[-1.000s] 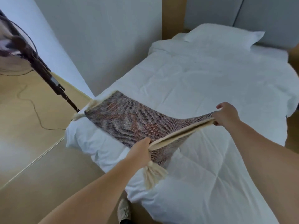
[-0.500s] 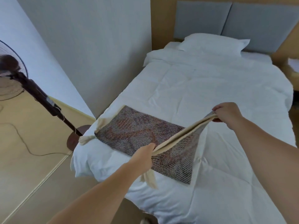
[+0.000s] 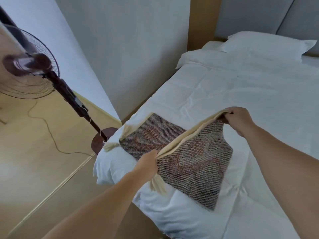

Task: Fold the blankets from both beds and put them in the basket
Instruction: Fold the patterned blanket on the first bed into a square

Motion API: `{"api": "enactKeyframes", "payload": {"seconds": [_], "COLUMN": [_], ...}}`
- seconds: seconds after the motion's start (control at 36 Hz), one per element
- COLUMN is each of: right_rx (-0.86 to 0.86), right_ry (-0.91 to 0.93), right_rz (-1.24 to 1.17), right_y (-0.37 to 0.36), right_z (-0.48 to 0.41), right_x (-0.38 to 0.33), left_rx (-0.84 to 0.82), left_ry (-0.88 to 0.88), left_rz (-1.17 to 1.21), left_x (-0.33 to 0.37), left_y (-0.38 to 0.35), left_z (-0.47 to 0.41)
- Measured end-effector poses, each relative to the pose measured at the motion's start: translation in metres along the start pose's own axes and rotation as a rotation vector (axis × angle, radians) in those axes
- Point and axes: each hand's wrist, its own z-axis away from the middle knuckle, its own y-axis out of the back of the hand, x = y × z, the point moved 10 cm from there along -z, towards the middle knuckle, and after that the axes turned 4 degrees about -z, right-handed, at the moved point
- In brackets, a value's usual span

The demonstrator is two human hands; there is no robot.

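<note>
Two hands pinch the cream edge of the woven blanket (image 3: 181, 157) at the bed's (image 3: 259, 94) near-left corner: left hand (image 3: 148, 163), right hand (image 3: 239, 119). Keep edge taut, align corners before lowering.

Bedroom: white-made bed (image 3: 241, 94), pillow (image 3: 262, 43), padded headboard (image 3: 259, 14) (standing fan (image 3: 31, 66) nearby)

A dark standing fan (image 3: 57, 83) stands on the wooden floor (image 3: 34, 152) beside a white pillow (image 3: 262, 43).
</note>
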Motion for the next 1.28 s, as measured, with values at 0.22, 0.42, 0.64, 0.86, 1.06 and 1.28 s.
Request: {"api": "enactKeyframes", "payload": {"seconds": [0.22, 0.42, 0.64, 0.86, 1.06, 1.28], "right_rx": [0.035, 0.09, 0.17, 0.158, 0.139, 0.048], "right_ry": [0.102, 0.1, 0.099, 0.136, 0.138, 0.167], "right_rz": [0.164, 0.199, 0.228, 0.444, 0.63, 0.754], "right_y": [-0.044, -0.099, -0.2, -0.313, -0.4, -0.472], "right_z": [-0.026, -0.061, -0.123, -0.196, -0.246, -0.282], "right_x": [-0.03, -0.043, -0.054, -0.045, -0.01, 0.024], "left_rx": [0.091, 0.084, -0.046, -0.142, -0.291, -0.352], "left_ry": [0.098, 0.172, 0.145, 0.161, 0.248, 0.306], "left_rz": [0.073, 0.139, 0.2, 0.164, 0.129, 0.075], "left_x": [-0.039, -0.094, -0.18, -0.265, -0.328, -0.364], "left_y": [0.018, 0.025, 0.024, 0.012, -0.033, -0.071], "left_z": [-0.019, -0.06, -0.145, -0.238, -0.288, -0.304]}}
